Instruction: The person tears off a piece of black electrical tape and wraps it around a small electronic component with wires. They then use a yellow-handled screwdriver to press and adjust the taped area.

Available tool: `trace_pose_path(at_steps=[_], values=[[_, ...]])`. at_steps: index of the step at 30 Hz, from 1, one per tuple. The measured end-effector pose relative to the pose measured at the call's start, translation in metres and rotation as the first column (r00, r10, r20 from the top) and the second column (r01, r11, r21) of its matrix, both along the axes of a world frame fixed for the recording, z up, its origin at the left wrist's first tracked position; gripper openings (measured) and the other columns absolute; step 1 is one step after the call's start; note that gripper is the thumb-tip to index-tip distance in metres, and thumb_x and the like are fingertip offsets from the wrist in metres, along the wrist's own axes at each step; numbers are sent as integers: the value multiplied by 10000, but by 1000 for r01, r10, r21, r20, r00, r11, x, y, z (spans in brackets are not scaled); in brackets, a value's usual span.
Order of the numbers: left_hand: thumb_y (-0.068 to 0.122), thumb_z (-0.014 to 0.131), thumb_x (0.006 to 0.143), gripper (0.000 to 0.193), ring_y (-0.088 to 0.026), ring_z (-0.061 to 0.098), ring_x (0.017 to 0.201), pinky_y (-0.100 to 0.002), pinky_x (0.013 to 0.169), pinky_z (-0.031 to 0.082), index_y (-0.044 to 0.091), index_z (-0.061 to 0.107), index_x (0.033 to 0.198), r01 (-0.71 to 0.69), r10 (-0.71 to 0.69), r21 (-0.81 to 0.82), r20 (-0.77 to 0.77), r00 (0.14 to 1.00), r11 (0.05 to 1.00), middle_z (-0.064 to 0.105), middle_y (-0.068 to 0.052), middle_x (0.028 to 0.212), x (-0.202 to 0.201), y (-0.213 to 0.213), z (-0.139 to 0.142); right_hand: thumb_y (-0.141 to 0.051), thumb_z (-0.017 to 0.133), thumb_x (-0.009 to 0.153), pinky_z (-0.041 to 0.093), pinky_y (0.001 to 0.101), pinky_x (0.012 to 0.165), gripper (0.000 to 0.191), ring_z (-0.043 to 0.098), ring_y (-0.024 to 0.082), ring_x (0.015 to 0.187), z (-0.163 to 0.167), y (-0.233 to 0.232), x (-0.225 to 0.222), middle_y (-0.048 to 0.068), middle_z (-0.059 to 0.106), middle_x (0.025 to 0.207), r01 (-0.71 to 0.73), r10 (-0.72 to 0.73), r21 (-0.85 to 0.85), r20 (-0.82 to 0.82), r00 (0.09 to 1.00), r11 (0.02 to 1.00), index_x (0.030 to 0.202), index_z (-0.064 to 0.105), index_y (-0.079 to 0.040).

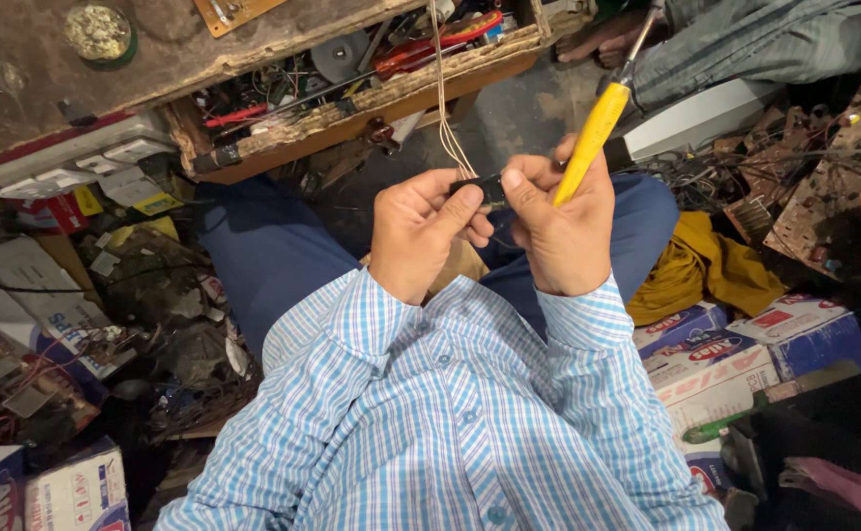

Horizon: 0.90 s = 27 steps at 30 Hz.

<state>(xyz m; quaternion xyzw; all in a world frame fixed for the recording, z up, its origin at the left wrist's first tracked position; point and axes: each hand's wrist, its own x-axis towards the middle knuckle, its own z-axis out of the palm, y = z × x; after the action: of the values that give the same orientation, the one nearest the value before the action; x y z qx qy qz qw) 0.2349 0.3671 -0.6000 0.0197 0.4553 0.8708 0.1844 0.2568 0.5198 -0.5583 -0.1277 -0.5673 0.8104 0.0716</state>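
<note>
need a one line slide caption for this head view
Both hands pinch a small black part with pale wires; the right hand also grips a yellow-handled tool, left hand steadying, above a cluttered drawer.

Hemmed in ahead by a wooden drawer crammed with tools. Open only above the lap, between left hand and right hand. Blocked leftward by heaped scrap and boxes, rightward by circuit boards, yellow cloth and cartons.

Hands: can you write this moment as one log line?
left hand: pinches small black part | right hand: holds part, yellow-handled tool | wires: run up
</note>
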Motion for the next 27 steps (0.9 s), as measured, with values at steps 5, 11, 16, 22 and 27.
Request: trace_pose_path(at_steps=[5,11,16,22,27], values=[[79,677,1003,206,-122,689,686,-267,620,579,-82,687,1130,-10,10,-37,5,1000,999,718,-83,834,-2,4,-1,61,684,991,380,212,454,404,552,74,638,-3,4,0,82,678,963,4,-4,-42,8,1000,999,1205,402,-134],[79,675,1005,204,-115,685,686,-260,623,580,-82,693,1128,8,-8,-52,1,1000,999,724,-78,834,-4,4,0,50,701,972,389,203,438,428,566,77,613,-5,9,-5,88,691,945,8,-5,-84,36,999,996,1217,404,-139],[82,673,1000,209,-113,687,669,-258,607,586,-81,695,1130,11,-12,-86,-10,1000,996,727,-78,814,-7,6,-1,54,706,975,411,215,454,443,588,90,636,-7,11,-7,99,696,964,26,-25,-54,23,999,998,1220,388,-133],[81,671,1000,211,-110,683,658,-255,593,577,-86,696,1126,10,-11,-89,-5,1000,996,723,-79,819,-10,8,-4,58,709,974,410,217,453,448,592,95,635,-9,11,-10,108,695,962,59,-57,-42,31,998,997,1212,376,-123],[70,666,1003,198,-114,688,662,-254,597,580,-86,697,1122,-8,7,-82,-12,1000,997,721,-80,818,-10,14,-5,33,700,977,391,214,437,423,573,91,611,-6,10,-12,83,669,925,75,-75,15,21,997,997,1211,384,-124]])
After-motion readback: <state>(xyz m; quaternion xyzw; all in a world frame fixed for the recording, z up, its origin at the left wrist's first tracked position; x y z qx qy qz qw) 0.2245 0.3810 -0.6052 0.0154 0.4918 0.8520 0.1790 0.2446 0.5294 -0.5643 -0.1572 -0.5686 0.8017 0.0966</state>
